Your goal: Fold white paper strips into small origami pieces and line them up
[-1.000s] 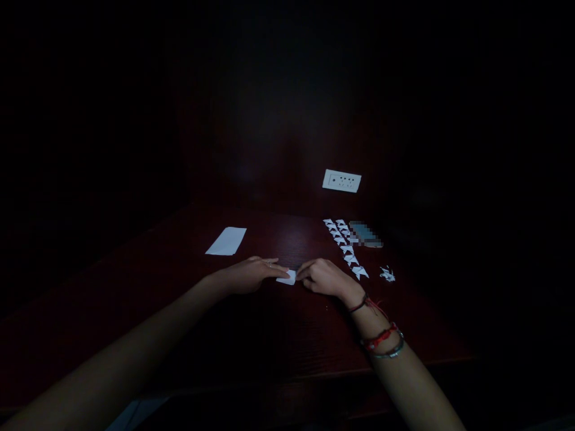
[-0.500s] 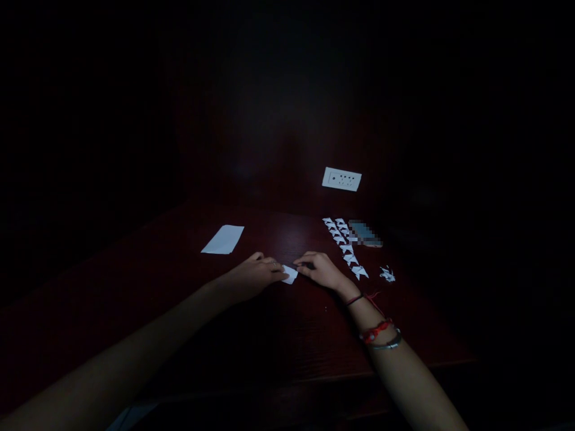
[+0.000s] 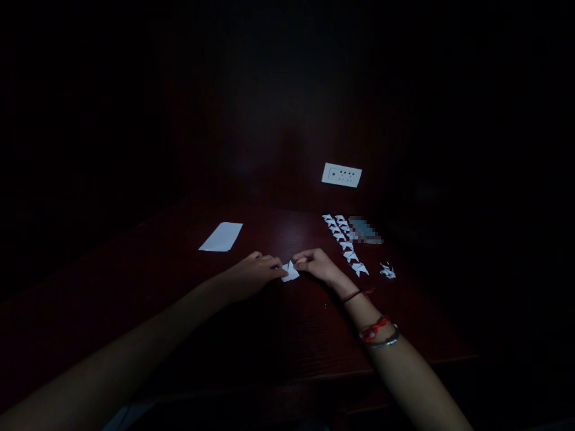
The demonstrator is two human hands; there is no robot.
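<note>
Two bare hands meet over a dark red table [image 3: 287, 350], glossy, wood-grained, near edge visible. Left hand [image 3: 258, 273] grips the left side of a small folded paper [image 3: 291, 274], one pointed flap up, mid-table. Right hand [image 3: 315, 265], fingers bent, at the paper's right edge; can't tell if pinching. White sheet [image 3: 221, 237] flat, far left. Right: rows of folded paper pieces [image 3: 351, 256], pixelated object [image 3: 366, 230] beside them, scraps [image 3: 387, 271] nearer. Room very dark; dim reddish wall [image 3: 251, 149] at far side, white socket plate [image 3: 341, 175] on it, right of centre.
</note>
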